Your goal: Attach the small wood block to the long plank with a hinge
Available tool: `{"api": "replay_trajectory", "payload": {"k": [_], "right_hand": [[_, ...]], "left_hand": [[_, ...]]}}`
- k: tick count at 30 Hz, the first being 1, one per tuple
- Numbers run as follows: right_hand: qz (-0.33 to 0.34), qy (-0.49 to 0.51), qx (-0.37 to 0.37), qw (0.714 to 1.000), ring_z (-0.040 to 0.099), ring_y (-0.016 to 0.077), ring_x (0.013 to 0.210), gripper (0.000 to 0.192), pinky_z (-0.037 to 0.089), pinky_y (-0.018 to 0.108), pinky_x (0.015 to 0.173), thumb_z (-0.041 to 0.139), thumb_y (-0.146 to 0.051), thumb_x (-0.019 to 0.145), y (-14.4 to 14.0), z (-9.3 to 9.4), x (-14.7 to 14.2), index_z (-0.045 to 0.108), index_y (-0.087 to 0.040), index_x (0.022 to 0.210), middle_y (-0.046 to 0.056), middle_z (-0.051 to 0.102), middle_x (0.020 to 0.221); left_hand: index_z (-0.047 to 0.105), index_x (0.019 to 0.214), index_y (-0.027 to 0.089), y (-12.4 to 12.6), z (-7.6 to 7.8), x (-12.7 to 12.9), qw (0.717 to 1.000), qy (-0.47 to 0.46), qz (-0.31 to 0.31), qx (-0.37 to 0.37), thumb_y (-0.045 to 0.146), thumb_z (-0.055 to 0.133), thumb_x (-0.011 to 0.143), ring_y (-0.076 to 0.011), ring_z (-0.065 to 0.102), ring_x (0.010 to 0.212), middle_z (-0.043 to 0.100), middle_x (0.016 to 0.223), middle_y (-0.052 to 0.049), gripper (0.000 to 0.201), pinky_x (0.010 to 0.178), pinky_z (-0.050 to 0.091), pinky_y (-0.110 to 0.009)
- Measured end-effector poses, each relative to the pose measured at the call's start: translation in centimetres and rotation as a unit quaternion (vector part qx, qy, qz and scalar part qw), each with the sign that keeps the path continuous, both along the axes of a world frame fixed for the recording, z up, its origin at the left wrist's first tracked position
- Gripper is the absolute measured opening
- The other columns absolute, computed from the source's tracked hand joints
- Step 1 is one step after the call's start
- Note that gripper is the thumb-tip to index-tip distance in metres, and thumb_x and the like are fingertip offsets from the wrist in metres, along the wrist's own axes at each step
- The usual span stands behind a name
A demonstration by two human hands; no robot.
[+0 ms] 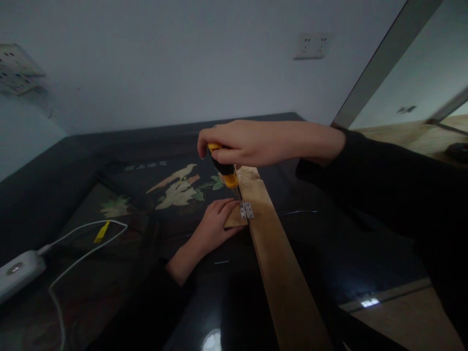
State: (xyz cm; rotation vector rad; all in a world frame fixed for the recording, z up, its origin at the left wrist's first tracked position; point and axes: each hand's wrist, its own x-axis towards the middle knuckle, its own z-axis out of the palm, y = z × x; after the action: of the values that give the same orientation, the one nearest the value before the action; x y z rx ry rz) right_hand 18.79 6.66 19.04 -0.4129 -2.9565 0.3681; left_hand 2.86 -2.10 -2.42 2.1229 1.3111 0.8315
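My right hand [237,141] is closed around the yellow and black handle of a screwdriver [230,179]. Its shaft slants down to a small silver hinge [246,210], and the tip meets the hinge's left leaf. That hinge spans the seam between a long wooden plank [281,263] and a small wooden board [236,219] at the plank's left side. My left hand [215,224] grips the small board, fingers along its far edge and thumb along its near edge. The screw under the tip is too small to make out.
The dark glossy tabletop [183,302] bears a bird-and-flower picture [177,192]. A white power strip [20,273] with a white cable [84,251] and yellow tag [101,232] lies at left. Behind stands a wall with a socket [312,45].
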Motion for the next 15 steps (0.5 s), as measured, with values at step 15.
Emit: {"api": "replay_trajectory", "payload": {"k": [15], "right_hand": [[0.037,0.084,-0.002,0.996,0.053,0.0138,0.089,0.017,0.038,0.027,0.08,0.051,-0.026,0.097,0.3,-1.7,-0.7,0.061,-0.014,0.106,0.004,0.063,0.101]], "left_hand": [[0.055,0.131,0.026,0.3,-0.9,-0.3,0.994,0.072,-0.013,0.086,0.044,0.072,0.082,-0.0293,0.057,0.121,0.06,0.131,-0.01,0.054,0.103,0.049,-0.052]]}}
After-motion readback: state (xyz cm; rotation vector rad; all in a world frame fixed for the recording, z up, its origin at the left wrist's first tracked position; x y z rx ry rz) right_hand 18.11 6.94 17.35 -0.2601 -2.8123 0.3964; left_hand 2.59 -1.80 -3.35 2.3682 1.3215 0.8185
